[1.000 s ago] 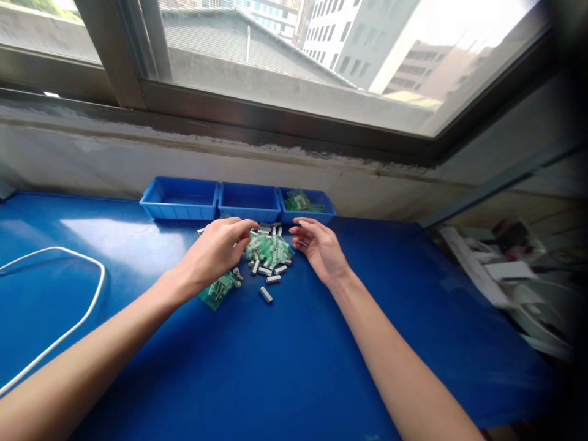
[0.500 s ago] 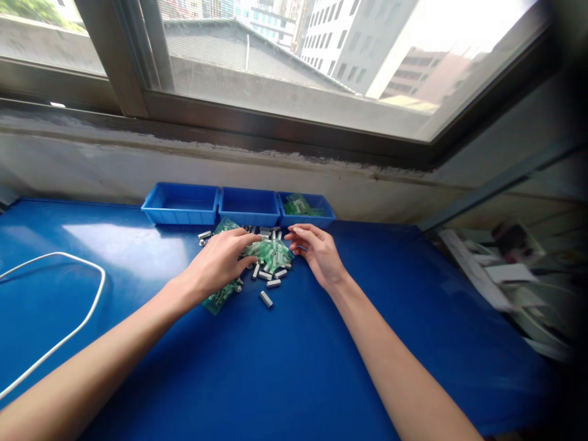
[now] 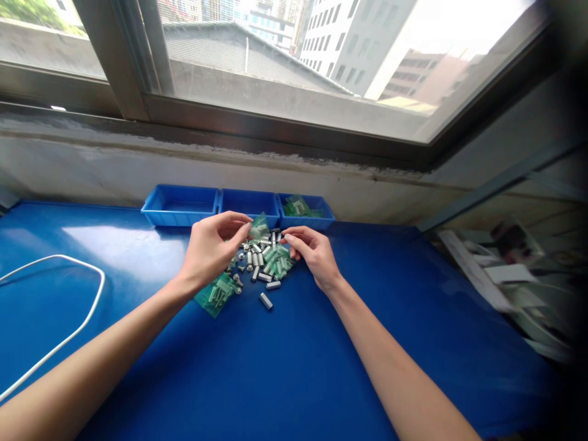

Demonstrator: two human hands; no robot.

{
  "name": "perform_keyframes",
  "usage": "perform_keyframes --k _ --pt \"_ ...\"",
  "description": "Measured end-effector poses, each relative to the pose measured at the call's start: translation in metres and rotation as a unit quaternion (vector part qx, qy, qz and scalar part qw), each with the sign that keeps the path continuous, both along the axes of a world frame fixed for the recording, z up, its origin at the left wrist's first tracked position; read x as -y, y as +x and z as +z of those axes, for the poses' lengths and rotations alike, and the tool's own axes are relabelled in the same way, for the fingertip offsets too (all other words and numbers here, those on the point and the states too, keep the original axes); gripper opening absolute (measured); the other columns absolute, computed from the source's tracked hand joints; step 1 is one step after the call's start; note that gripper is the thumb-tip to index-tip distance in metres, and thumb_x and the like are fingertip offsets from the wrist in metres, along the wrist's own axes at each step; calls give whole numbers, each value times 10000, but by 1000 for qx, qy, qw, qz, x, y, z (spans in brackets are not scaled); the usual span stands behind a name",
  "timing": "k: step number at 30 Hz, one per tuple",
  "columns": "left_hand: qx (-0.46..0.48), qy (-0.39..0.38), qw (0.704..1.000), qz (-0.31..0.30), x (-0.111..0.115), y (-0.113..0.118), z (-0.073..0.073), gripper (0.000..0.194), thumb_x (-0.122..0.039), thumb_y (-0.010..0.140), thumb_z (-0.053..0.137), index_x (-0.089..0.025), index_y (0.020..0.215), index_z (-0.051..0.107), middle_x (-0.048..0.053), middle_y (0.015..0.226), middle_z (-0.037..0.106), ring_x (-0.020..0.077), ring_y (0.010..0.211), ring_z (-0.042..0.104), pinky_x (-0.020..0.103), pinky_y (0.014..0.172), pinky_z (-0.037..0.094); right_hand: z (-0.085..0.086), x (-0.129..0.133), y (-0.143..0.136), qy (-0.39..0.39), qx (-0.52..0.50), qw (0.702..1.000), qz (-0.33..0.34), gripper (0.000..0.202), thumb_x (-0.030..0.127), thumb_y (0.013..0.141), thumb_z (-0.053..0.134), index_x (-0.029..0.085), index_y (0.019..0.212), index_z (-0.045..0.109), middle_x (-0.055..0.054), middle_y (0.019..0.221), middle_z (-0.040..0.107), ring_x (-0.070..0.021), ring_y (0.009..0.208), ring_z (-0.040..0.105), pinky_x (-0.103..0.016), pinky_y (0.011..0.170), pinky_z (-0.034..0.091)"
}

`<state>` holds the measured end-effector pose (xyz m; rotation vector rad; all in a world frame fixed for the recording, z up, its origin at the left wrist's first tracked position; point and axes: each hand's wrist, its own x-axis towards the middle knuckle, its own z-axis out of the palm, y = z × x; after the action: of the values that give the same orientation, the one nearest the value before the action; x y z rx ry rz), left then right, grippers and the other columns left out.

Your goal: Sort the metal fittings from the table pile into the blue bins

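My left hand (image 3: 212,245) pinches the edge of a small green plastic bag (image 3: 260,227), raised over the back of a pile of metal parts. My right hand (image 3: 313,252) is at the pile's right side, thumb and fingertips close together; what lies between them, if anything, is too small to make out. Several silver cylinders (image 3: 256,258) lie between the hands. Another green bag (image 3: 279,262) rests among them, near my right hand. Below my left hand is a green bag with small parts (image 3: 215,294). One cylinder (image 3: 266,301) lies apart at the front.
Three blue bins stand along the wall: the left bin (image 3: 180,217), the middle bin (image 3: 250,218) and the right bin (image 3: 305,223), which holds green bags. A white cable (image 3: 94,306) curves over the blue table (image 3: 285,380) at the left.
My left hand has moved back and closed on a green bag, lifting it from the pile. My right hand has shifted slightly, and its fingertips have come together.
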<state>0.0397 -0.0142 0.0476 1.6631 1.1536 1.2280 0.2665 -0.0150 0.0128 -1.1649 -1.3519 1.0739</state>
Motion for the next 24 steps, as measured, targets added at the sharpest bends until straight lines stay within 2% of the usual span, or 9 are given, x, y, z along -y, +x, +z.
perform_keyframes --k 2,5,8,13,17,19,21,24 --pt "69 -65 995 -24 -1 0 3 373 -440 828 766 -131 1024 697 90 856 781 237 811 760 322 738 608 3 2 -1 7 10 1000 -1 249 410 832 748 206 975 753 -45 881 751 -130 653 592 -257 571 436" --pt "115 -103 987 -52 -2 0 5 445 -461 801 800 -141 1084 675 81 847 778 227 807 755 305 726 601 7 6 -3 4 10 1000 26 315 431 830 756 220 1065 751 -40 922 752 -133 681 611 -255 584 457" --pt "126 -115 983 -72 0 2 6 460 -463 821 783 -160 1144 657 63 835 774 208 794 745 292 732 590 9 10 -6 -5 -17 998 56 335 426 785 804 219 1046 759 -24 849 744 -122 616 594 -245 535 449" --pt "107 -128 981 -94 1 3 5 468 -483 843 751 -173 1180 648 72 896 776 220 847 743 310 778 580 9 9 -9 -11 -51 998 28 274 390 748 842 190 918 764 -17 731 730 -93 503 540 -230 470 422" --pt "-4 -86 990 -109 -5 -4 0 427 -509 886 687 -194 1173 655 68 990 761 215 909 723 298 790 546 5 2 -5 -29 -102 994 -19 273 359 712 871 177 883 760 -16 722 739 -83 492 567 -217 490 454" --pt "-114 -27 987 -106 -10 -11 1 369 -530 898 656 -177 996 699 51 888 745 190 800 688 274 711 502 4 -2 0 -49 -143 986 -76 295 332 676 893 175 884 755 -25 757 757 -80 504 590 -196 475 448" --pt "-225 1 957 -181 -14 -21 4 352 -521 916 630 -182 924 722 32 830 726 173 759 654 263 678 460 5 -6 4 -69 -194 971 -125 318 297 651 904 184 908 755 -37 835 782 -90 562 642 -169 459 440" --pt "-320 39 902 -288 -18 -34 11 345 -541 848 710 -213 944 748 9 862 717 178 839 639 260 750 450 7 -8 11 -84 -261 953 -129 361 250 666 880 231 1006 758 -34 1093 783 -129 796 740 -140 491 480"
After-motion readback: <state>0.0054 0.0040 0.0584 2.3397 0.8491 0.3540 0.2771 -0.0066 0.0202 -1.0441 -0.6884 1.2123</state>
